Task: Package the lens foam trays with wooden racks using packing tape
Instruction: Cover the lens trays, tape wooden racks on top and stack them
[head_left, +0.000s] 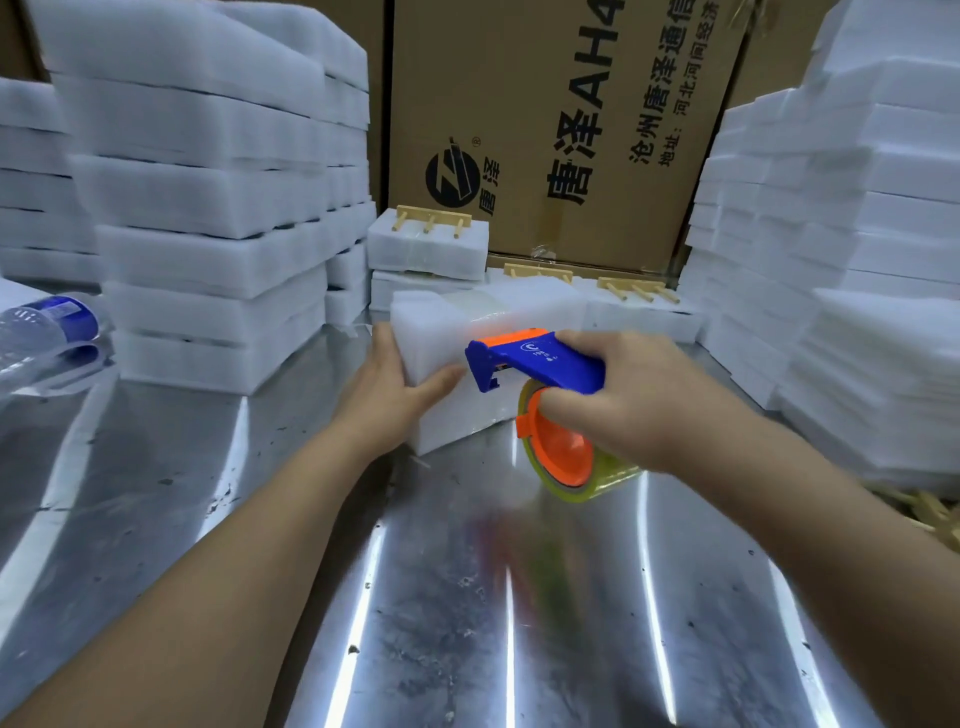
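Observation:
A white foam tray bundle (447, 332) lies on the steel table at centre, with a strip of clear tape over its top. My left hand (389, 384) grips its left end, thumb along the front face. My right hand (623, 400) holds a blue and orange tape dispenser (540, 364) with a clear tape roll (571, 467), its blade end against the bundle's front. Wooden racks lie on foam bundles behind: one rack (434, 218) on a taped bundle (428, 249), two other racks (537, 273) (636, 291) further right.
Tall stacks of foam trays stand at left (208, 208) and right (831, 260). A large printed cardboard box (561, 130) closes off the back. A plastic water bottle (47, 332) lies at the left edge. Loose wooden pieces (930, 514) sit at the right. The steel table (415, 597) stretches in front.

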